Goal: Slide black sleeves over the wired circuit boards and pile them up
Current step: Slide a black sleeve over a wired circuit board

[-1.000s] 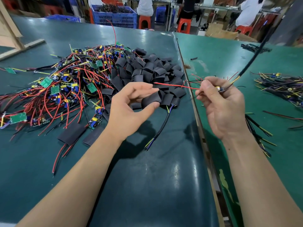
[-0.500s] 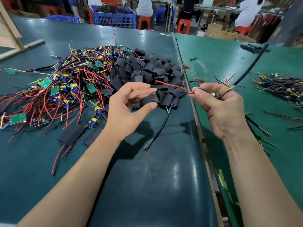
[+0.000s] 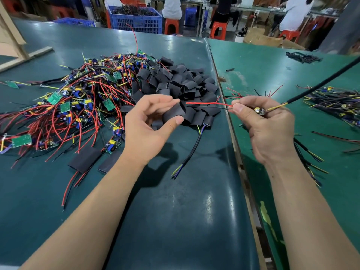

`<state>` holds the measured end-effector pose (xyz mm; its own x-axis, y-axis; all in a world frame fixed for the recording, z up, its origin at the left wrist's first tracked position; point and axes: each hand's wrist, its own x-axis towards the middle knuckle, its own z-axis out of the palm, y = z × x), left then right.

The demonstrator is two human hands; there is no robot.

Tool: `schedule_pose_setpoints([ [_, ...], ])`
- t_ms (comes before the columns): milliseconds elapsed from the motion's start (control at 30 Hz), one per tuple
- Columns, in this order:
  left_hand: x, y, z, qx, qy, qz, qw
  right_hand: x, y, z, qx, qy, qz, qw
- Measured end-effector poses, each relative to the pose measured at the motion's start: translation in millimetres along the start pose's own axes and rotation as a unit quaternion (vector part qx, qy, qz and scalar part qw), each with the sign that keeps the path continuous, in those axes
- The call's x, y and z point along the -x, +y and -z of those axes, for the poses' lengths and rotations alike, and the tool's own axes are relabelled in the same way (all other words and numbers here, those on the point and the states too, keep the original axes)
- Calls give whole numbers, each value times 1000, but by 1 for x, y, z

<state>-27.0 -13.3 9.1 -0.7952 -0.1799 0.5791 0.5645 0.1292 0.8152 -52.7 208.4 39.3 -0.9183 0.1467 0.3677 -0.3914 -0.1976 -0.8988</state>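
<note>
Red wire [image 3: 208,103] tip just beside sleeve [image 3: 174,113] mouth

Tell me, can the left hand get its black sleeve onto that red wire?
Probably yes. The left hand holds the short black rubbery sleeve with its open end facing the thin red wire pinched by the right hand. Only a small clear gap separates them.

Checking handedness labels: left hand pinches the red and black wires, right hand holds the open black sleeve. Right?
Swapped. In the head view the left hand holds the open black sleeve; the right hand pinches the red and black wires.
</note>
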Motion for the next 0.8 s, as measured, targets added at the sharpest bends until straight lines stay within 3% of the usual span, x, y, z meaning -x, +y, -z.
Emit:
schedule_pose_setpoints([
  [200, 0, 1, 1, -19, 9, -22, 1000, 2, 2, -3, 0, -17, -43, 999],
  [400, -1, 0, 1, -32, 2, -29, 999, 0, -8, 2, -128, 28, -119, 984],
  [800, -1, -1, 1, -44, 8, -23, 999, 2, -10, 3, -116, -4, -163, 980],
])
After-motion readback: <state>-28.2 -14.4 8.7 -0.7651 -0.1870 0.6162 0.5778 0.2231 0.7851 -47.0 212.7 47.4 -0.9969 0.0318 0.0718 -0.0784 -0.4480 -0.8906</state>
